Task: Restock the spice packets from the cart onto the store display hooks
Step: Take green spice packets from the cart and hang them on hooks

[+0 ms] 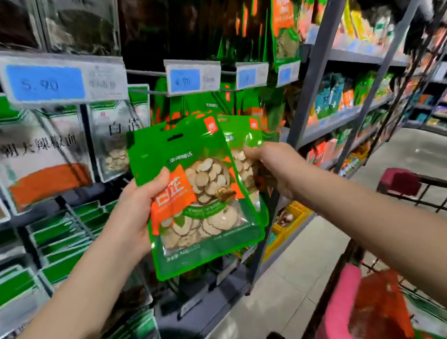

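The left hand [136, 206] grips a small stack of green spice packets [200, 200] by their lower left edge, with the thumb pressed on the orange label of the front one. Pale sliced root shows through its clear window. The right hand [269, 161] reaches across from the cart side and pinches the right edge of a rear packet [242, 140], which sits just behind and above the front one. Both are held up in front of the display, below the row of display hooks [144, 90]. Blue price tags [190, 77] are clipped at the hook tips and face outward between the held packets and the wire ends. A larger blue tag [46, 82] hangs to the left. Behind it hang a white-and-green packet [116, 137] of similar pale slices and a chili packet [35, 154] with red contents. More green packets [283, 19] hang higher up, beside a grey shelf upright [315, 67] that stands just right of the hook section. A yellow crate [291, 222] sits low under the right forearm. At the right edge stands the cart [436, 196], with a pink seat [338, 323] and more orange and green packets [387, 304] lying inside.
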Demonstrator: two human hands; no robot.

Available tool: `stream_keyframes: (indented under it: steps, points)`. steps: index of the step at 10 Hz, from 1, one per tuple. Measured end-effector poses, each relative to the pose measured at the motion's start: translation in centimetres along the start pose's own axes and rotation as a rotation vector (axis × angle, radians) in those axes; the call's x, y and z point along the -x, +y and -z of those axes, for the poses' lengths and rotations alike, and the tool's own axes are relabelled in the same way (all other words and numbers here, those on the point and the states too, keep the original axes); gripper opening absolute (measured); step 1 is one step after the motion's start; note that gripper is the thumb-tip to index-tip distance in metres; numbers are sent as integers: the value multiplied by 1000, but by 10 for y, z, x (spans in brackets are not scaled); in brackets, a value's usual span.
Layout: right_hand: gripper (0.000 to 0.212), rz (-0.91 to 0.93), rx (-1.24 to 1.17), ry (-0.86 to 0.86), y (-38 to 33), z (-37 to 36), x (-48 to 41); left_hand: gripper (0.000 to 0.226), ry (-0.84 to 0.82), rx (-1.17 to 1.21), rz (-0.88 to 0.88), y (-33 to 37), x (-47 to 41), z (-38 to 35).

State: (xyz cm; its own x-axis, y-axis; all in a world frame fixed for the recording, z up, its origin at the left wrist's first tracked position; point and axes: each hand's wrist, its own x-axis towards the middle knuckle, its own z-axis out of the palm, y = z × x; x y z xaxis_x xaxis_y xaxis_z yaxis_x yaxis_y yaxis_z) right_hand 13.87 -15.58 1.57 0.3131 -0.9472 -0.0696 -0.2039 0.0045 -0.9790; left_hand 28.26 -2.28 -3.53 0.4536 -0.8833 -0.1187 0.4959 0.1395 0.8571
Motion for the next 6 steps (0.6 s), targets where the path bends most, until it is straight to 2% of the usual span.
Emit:
stream_keyframes:
  steps: [1,2,4,5,6]
  points:
    - [25,2,-6,35,-8,-2,-26,20,36,-52,-76,1,-13,10]
    - [33,12,-8,91,-14,-4,-43,27,56,-98,-95,1,-25,19]
    - [19,53,-22,226,-14,3,-75,17,22,-135,-124,-4,-36,22]
    - [23,89,-19,265,-15,6,-92,21,10,-132,-136,-6,-40,23]
    - [20,53,-20,246,-22,4,-91,36,3,-149,-137,-7,-44,24]
